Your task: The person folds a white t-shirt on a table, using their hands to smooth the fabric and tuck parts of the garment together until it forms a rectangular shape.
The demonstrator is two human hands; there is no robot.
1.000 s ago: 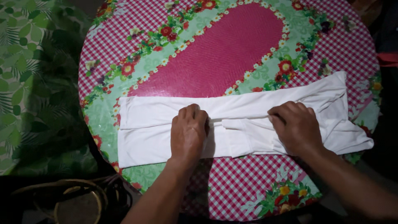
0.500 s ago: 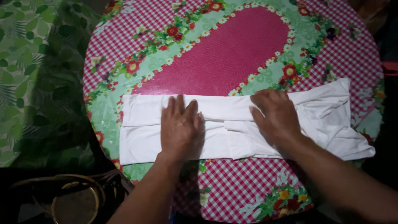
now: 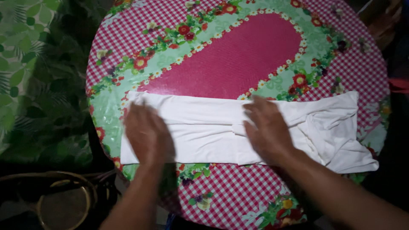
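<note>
White cloth [image 3: 204, 127] lies flat under both hands [image 3: 147, 134] [image 3: 266, 130].

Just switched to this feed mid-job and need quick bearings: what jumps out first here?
A long white folded cloth garment lies across the near half of a round table covered in red-checked floral oilcloth. The left hand lies flat, palm down, on its left end, and the right hand lies flat on its middle; the garment's right end is bunched and wrinkled.

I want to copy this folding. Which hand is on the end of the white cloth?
The left hand; it lies flat at the white cloth's left end, while the right hand presses its middle.
</note>
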